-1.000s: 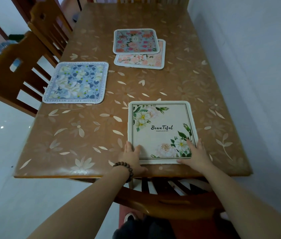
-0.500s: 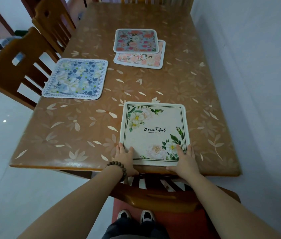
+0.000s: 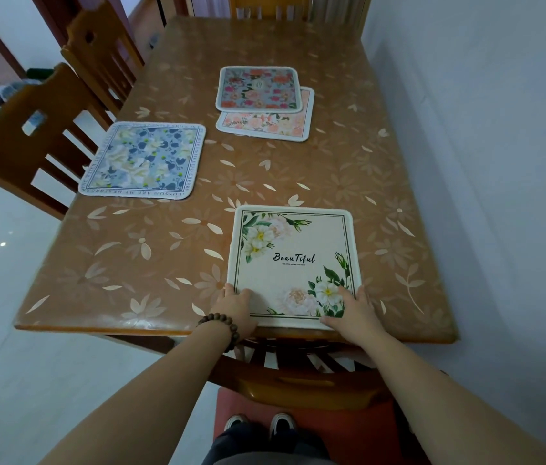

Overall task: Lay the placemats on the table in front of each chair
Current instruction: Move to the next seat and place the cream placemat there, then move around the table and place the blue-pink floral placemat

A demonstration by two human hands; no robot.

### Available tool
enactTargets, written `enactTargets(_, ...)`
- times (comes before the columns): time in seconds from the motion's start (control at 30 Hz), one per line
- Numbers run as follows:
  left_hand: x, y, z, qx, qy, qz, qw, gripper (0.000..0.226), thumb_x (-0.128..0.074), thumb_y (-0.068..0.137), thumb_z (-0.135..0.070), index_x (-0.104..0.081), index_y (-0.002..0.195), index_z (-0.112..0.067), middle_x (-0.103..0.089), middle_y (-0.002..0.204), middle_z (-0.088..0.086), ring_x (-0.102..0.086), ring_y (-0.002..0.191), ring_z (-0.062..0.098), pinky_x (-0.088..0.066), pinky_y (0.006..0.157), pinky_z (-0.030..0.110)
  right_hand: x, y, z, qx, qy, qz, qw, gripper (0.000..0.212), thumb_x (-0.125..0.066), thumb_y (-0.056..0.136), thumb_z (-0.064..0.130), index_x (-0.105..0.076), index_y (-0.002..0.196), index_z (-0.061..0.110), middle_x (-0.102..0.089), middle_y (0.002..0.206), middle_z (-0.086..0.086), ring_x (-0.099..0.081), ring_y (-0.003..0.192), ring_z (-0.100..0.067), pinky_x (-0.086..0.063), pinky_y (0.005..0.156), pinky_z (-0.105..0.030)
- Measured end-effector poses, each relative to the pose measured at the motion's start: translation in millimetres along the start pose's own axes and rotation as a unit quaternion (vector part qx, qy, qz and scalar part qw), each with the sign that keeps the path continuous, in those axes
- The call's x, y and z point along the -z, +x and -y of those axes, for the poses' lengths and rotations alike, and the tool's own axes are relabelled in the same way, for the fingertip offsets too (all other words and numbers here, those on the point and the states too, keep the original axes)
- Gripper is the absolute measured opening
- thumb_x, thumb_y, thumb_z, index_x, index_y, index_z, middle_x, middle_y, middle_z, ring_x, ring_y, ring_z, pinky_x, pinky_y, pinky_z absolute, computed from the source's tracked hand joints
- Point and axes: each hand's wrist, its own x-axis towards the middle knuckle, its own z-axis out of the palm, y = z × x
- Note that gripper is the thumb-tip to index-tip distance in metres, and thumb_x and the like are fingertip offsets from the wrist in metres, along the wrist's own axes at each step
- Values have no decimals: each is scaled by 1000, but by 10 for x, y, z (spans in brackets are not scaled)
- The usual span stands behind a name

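- My fingers lie flat and open: left hand [image 3: 236,308] and right hand [image 3: 353,312] press the near corners of the white floral placemat [image 3: 293,263].
- It lies on the tabletop [image 3: 130,263], at the near edge.

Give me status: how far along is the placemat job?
Done: blue floral mat lies before a side chair. In hand: both hands, left and right, press the white "Beautiful" mat at the near edge, above the near chair. Left: two stacked mats, pink-grey over peach, still mid-table.
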Motion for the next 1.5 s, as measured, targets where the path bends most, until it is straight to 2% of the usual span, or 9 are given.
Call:
enactTargets(0.07, 93, -4, 37, 21, -16, -15, 1000, 56, -54, 86, -33, -34, 135, -17, -37, 137, 14, -44, 120, 33, -45, 94, 41, 60, 5, 36, 8, -4, -15, 1000, 80, -58, 86, 52, -17, 149, 26, 4, 158, -8, -3, 144, -31, -25, 110, -46)
enactTargets(0.17, 195, -26, 129, 55, -42, -54, 996, 64, -52, 86, -40, -27, 139, -15, -34, 143, 14, -43, 122, 35, -45, 95, 45, 142, 9, 150, 42, -18, -40, 998, 70, -47, 91, 51, -18, 149, 23, -1, 159, -6, -8, 144, -29, -25, 110, -44)
enactTargets(0.3, 278, -64, 304, 61, -69, -126, 988, 54, -45, 87, -51, -37, 128, -16, -48, 130, 10, -46, 118, 28, -43, 97, 47, 219, 39, 377, 98, -26, -56, 993, 65, -41, 94, 50, -20, 149, 20, -6, 158, -6, -6, 144, -24, -20, 113, -41)
enactTargets(0.47, 319, -192, 550, 129, -89, -178, 972, 72, -35, 88, -56, -20, 147, -18, -28, 153, 4, -23, 140, 23, -23, 113, 46, 180, 76, 712, 162, -54, -65, 983, 62, -38, 95, 49, -22, 148, 21, -9, 158, -6, -5, 145, -23, -16, 116, -41)
enactTargets(0.67, 343, -504, 918, 202, -117, -245, 941, 70, -28, 90, -58, -21, 147, -18, -27, 153, 4, -20, 141, 23, -19, 114, 46, -73, 62, 1277, 252, -96, -48, 962, 61, -34, 96, 49, -23, 148, 20, -13, 157, -7, -7, 144, -23, -13, 116, -40)
enactTargets(0.97, 300, -1025, 1634, 290, -132, -282, 905, 69, -31, 92, -57, -21, 148, -17, -27, 153, 7, -17, 142, 25, -17, 114, 43, -546, -121, 2447, 371, -143, 1, 918, 61, -33, 95, 52, -26, 147, 21, -14, 157, -7, -6, 144, -24, -13, 115, -42)
enactTargets(1.13, 349, -1103, 2115, 302, -146, -288, 897, 69, -31, 93, -56, -19, 149, -17, -24, 155, 5, -15, 143, 22, -15, 115, 44, -841, -187, 2988, 377, -174, 14, 910, 59, -31, 95, 53, -24, 147, 26, -11, 158, -2, -2, 145, -20, -17, 113, -46)
enactTargets(1.3, 472, -1030, 2844, 296, -142, -291, 899, 70, -29, 92, -57, -17, 149, -17, -24, 155, 4, -14, 143, 22, -14, 114, 42, -1225, -133, 3556, 373, -174, 19, 911, 58, -35, 96, 48, -27, 146, 22, -13, 158, -5, -2, 145, -22, -16, 115, -46)
enactTargets(1.5, 753, -798, 4088, 242, -120, -268, 925, 70, -28, 92, -56, -15, 149, -16, -22, 155, 5, -13, 143, 24, -13, 115, 44, -1939, -67, 4573, 319, -148, 5, 936, 58, -34, 96, 49, -27, 146, 21, -16, 157, -6, -4, 145, -22, -14, 116, -44)
